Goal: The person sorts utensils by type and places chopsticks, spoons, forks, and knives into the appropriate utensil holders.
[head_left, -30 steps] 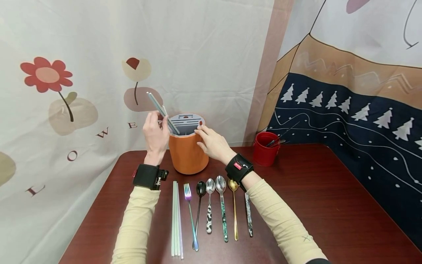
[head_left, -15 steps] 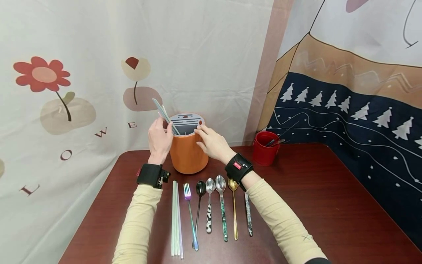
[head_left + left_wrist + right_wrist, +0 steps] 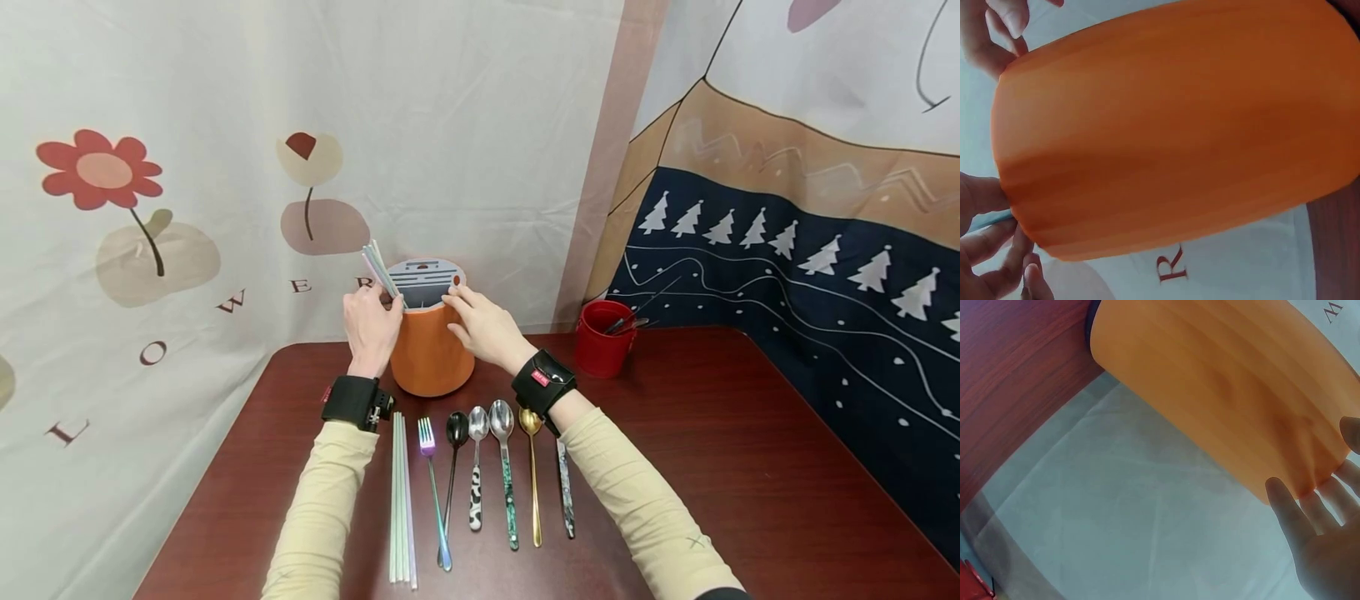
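An orange utensil holder (image 3: 432, 354) with a grey slotted top (image 3: 420, 275) stands at the back of the table in the head view. My left hand (image 3: 371, 329) pinches a bundle of pale chopsticks (image 3: 382, 268) at the holder's left rim; they slant, with their lower ends hidden behind the fingers and rim. In the left wrist view a short bit of chopstick (image 3: 991, 220) shows between those fingers. My right hand (image 3: 487, 325) rests its fingertips on the holder's right rim. Its fingers (image 3: 1319, 512) are fairly straight in the right wrist view.
In front of the holder lie more chopsticks (image 3: 400, 500), a rainbow fork (image 3: 433, 492), several spoons (image 3: 506, 475), and a patterned handle (image 3: 566, 492) partly under the right forearm. A red bucket (image 3: 602, 350) with thin utensils stands right. Printed cloth (image 3: 480, 125) hangs behind.
My left hand has moved right and slightly down with the chopsticks, and their tops stand lower against the cloth. The right hand stays on the rim.
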Tool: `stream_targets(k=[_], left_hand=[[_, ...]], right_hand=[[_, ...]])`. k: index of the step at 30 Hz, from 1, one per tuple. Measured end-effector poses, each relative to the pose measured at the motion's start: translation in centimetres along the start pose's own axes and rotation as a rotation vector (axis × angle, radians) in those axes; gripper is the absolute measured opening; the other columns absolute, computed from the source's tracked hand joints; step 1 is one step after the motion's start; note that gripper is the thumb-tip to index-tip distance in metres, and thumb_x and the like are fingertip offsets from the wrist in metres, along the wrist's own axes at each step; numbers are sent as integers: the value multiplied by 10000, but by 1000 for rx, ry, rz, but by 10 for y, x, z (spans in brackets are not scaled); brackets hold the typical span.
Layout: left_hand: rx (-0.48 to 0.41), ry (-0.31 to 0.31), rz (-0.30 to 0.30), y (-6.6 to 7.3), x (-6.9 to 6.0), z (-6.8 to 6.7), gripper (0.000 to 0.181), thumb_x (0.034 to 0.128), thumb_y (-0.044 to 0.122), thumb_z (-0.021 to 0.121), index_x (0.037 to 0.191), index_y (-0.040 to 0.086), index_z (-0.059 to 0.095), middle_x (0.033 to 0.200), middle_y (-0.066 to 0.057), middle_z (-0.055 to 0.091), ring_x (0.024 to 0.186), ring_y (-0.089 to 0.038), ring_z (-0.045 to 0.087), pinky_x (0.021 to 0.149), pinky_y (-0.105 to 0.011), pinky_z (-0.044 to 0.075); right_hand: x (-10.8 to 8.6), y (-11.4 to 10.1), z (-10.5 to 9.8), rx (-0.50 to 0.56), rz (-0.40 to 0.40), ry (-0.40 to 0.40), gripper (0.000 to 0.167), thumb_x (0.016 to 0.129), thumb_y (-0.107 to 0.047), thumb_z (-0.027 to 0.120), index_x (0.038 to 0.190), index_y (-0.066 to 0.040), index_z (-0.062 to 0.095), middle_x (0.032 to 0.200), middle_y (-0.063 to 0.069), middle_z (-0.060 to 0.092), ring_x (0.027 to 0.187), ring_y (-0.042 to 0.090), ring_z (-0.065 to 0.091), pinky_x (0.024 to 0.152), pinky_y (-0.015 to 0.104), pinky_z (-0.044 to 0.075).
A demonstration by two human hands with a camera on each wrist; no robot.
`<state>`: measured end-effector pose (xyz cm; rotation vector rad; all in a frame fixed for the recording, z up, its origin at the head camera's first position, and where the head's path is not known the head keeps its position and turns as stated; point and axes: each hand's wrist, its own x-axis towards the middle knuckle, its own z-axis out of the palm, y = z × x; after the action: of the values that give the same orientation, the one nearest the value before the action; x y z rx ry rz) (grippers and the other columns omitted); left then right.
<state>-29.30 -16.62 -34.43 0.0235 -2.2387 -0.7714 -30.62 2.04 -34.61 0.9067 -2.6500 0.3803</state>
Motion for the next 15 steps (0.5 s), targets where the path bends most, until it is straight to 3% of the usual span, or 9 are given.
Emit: stream_targets(k=[7,15], left_hand=[[22,-15,-39,3,0,1,221,858,167,628,859,-44,690,839,-229,601,854,-390,488,848,-480,344],[34,-97,-97,5,-1,-1,277,853,197,578,792,-29,725,835,-224,617,912,-369,475,899,-461,337]], right_hand=[[-1,0,0,2,4,-5,465,970,-277,539,1407,-140,455,1509,67,389,1375,246,409,998,419,471],[-1,0,-1,0,1,1,465,969,-275,542,1405,-138,457,1504,68,394,1368,245,417,977,414,484]])
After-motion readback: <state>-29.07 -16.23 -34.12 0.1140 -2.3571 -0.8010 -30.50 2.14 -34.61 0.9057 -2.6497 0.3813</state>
